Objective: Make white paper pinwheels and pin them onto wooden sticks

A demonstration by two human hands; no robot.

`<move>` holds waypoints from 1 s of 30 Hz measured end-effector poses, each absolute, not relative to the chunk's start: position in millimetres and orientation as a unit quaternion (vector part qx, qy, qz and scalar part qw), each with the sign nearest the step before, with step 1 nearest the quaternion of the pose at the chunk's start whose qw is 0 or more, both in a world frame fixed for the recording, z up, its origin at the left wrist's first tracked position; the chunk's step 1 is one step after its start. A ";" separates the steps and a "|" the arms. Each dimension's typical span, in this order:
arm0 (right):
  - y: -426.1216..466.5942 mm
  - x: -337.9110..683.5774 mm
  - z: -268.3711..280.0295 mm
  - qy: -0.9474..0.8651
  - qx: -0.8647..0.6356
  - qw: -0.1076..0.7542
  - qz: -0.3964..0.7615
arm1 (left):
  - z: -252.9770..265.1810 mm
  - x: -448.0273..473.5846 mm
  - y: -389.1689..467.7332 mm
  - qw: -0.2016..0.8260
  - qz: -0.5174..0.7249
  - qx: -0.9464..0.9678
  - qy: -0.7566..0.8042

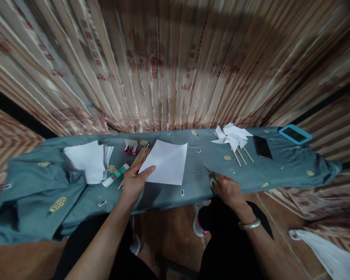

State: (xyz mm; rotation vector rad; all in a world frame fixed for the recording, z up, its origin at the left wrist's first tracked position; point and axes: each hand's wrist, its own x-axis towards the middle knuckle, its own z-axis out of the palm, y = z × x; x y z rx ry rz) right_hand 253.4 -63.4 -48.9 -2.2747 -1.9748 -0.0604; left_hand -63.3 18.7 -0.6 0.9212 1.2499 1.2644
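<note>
My left hand (135, 179) pinches the left corner of a white sheet of paper (167, 161), thumb on top; a faint crease crosses the sheet. Scissors (211, 179) sit in my right hand (229, 190), their blades pointing up and left, apart from the paper. Just beyond my left hand lie several wooden sticks (141, 155), partly hidden under the sheet. A glue stick (116, 175) with a green and white label rests left of that hand. Farther off is a small open red and white box (131, 147) with dark little pieces inside.
Stacked white paper (87, 159) lies at the left of the cloth-covered table (192, 190). White paper pinwheels (231, 135) on sticks lie at the right, near a dark phone (262, 147) and a blue-framed device (294, 134). A pleated curtain (169, 70) hangs behind.
</note>
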 end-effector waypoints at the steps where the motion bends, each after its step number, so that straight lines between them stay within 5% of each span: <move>1: -69.7 251.3 -47.2 -0.654 -0.754 0.061 -0.013 | 0.7 -62.7 19.6 0.549 0.540 0.371 0.519; 5: -90.5 236.5 -39.9 -0.649 -0.756 0.076 0.038 | 5.5 -59.6 23.0 0.575 0.567 0.335 0.486; 11: -104.2 206.1 -24.3 -0.431 -0.704 0.380 0.418 | 4.5 -54.0 35.1 0.565 0.591 0.334 0.469; 15: -90.5 194.0 -11.2 -0.288 -0.572 0.482 0.599 | 4.9 -51.7 50.7 0.532 0.615 0.320 0.486; 30: -53.0 179.5 -26.5 -0.515 -0.426 0.384 0.637 | 2.1 -47.5 67.1 0.472 0.626 0.351 0.512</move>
